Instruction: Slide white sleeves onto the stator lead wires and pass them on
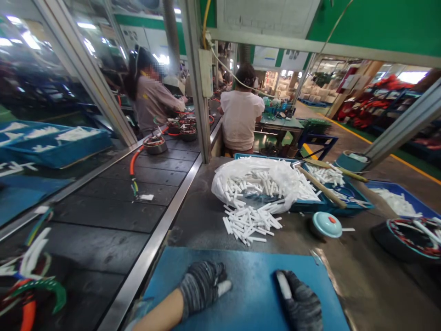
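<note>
Both hands wear grey-and-black striped gloves with white thumb tips. Low in the middle, my left hand point(203, 286) rests on the blue mat point(251, 271), its fingers curled together and nothing seen in them. To its right, my right hand point(300, 299) is loosely closed over the same mat, its white thumb towards the left; no object shows in it. Beyond the mat is a loose pile of short white tubes point(250, 223), spilling from a clear plastic bag point(222, 184). Neither hand touches them.
Left is a dark conveyor point(138, 220) with wired coil parts point(155, 144) and a metal edge. Right are a light-blue lidded bowl point(327, 224), a wooden-handled tool point(322, 187), blue trays and a black round part point(396, 239). Two people point(241, 115) point(151, 99) work ahead.
</note>
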The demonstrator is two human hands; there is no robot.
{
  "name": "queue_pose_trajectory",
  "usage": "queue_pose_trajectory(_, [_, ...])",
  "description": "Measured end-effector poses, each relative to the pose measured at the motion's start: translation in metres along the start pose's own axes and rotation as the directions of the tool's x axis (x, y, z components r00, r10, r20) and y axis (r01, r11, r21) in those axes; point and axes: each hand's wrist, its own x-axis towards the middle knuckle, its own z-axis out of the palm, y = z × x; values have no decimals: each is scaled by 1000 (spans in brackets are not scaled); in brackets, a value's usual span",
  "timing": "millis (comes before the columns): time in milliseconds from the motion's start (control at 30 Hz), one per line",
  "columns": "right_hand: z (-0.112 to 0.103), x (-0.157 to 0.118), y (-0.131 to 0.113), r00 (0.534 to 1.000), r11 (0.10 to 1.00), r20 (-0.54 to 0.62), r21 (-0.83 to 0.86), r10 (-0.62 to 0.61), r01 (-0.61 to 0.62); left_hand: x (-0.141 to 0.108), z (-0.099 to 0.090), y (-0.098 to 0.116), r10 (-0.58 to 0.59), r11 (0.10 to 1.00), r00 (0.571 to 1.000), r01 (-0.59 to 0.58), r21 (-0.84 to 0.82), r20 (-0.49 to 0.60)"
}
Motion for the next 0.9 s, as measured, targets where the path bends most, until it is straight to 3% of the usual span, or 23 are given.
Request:
queue_pose_trajectory(267, [1,-2,3,999,998,7,47,44,-45,1,3,-1,-2,1000,1000,2,2,-21])
queue_pose_trajectory(633, [1,-1,2,998,997,47,52,49,-52,-2,-8,5,-5,1000,999,4,19,36])
queue_pose_trajectory(900, [0,-1,0,994,991,38,86,103,-105,1,0,0,-5,1000,1000,5,22,6])
